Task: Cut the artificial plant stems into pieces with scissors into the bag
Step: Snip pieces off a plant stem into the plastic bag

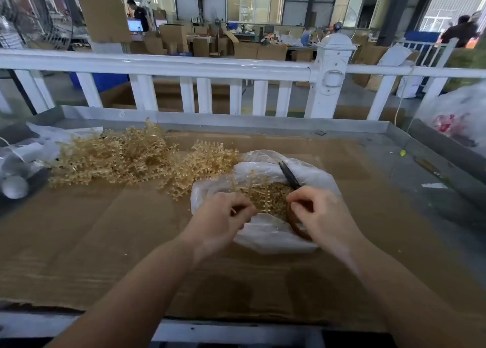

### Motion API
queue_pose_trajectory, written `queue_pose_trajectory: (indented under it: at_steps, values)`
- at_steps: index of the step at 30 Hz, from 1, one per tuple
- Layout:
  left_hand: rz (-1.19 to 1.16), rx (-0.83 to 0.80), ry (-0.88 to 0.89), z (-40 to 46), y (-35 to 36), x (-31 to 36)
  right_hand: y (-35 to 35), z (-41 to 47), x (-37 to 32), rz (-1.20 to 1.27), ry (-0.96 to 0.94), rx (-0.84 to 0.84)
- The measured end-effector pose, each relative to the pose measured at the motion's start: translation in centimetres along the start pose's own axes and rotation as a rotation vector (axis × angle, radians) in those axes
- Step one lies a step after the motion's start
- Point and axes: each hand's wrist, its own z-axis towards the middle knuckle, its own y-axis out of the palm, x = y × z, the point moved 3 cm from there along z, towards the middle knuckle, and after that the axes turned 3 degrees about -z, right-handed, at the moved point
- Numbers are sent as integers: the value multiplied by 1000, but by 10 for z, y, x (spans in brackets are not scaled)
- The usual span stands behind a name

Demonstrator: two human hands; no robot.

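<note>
Over the bag [265, 238], our left hand [222, 216] pinches a stem [243, 183]; our right hand [319, 213] grips the scissors [289, 175], blades pointing away.

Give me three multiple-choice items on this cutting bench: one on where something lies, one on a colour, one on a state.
1. Where does the pile of uncut stems lie relative to the plastic bag?
A. To its left on the cardboard
B. Inside it
C. To its right by the tray edge

2. What colour are the cut pieces in the bag?
A. Dark green
B. Golden tan
C. Red

3. What is the right hand doing?
A. Lying flat and empty
B. Holding the scissors
C. Lifting the bag

Answers:
1. A, the pile spreads left of the bag on the cardboard sheet.
2. B, the pieces match the pale gold of the pile.
3. B, its fingers curl at the handles while the dark blades point up over the bag; the left hand pinches a stem.
</note>
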Motion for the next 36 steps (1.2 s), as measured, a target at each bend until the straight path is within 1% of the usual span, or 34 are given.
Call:
queue_pose_trajectory:
  at_steps: [2,3,8,11,14,18,23,27,29,31,33,36]
  values:
    - [72,130,-39,18,2,-5,4,10,8,-125,62,66]
    - [112,168,-60,27,4,-11,7,15,13,-185,94,80]
    - [238,286,-154,50,13,-22,17,24,25,-404,238,48]
    - [311,329,-194,58,17,-28,24,30,26,-475,265,3]
    - [358,306,-248,60,23,-36,29,35,24,-534,264,-1]
    - [318,300,-296,63,28,-43,32,39,23,-503,252,14]
    - [153,372,-287,67,26,-46,34,43,25,-484,243,25]
    - [-19,422,-323,69,25,-48,33,44,28,-428,258,49]
    - [9,430,-337,71,27,-49,31,43,28,-432,262,92]
    - [95,428,-356,72,28,-48,30,42,29,-459,271,114]
    - [102,425,-372,73,29,-47,27,42,31,-469,308,86]
    - [40,433,-398,74,29,-47,23,43,35,-457,345,22]
